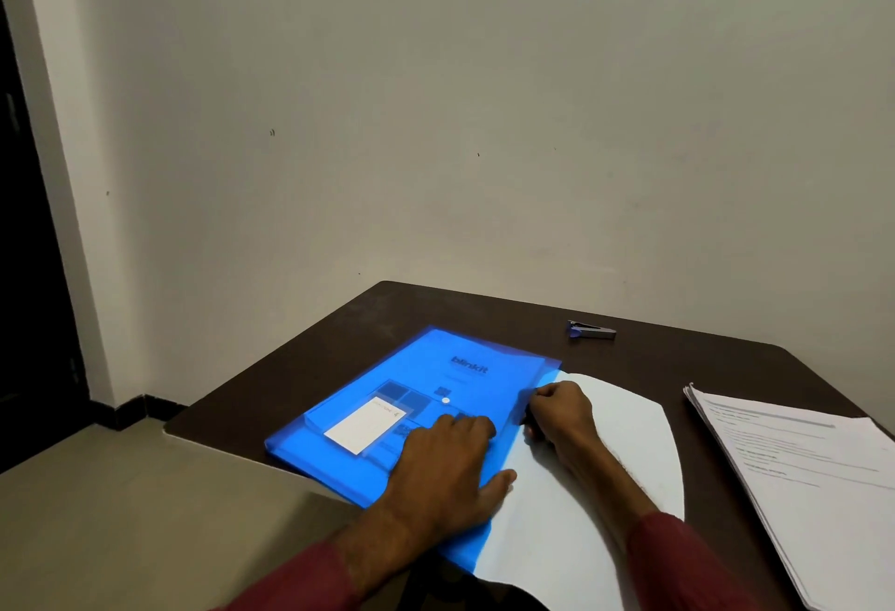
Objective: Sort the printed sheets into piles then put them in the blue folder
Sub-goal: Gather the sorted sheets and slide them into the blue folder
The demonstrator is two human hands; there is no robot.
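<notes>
Dark table (300, 368) set against the wall. Blue folder (426, 368) lies flat on its left half. White sheets (629, 441) stick out of the folder's right side, curling upward. A pile of printed sheets (799, 475) lies well apart at right, and a small stapler (591, 330) sits near the far edge. Your left hand (445, 470) presses flat on the folder, fingers straight. Your right hand (557, 412), just beside it, is curled at the folder's open edge over the sheets. What it pinches cannot be told.

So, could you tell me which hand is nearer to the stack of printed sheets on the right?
Right. The right hand pinches the folder's edge, left of the stack; the left hand lies flat on the folder, farther left.
</notes>
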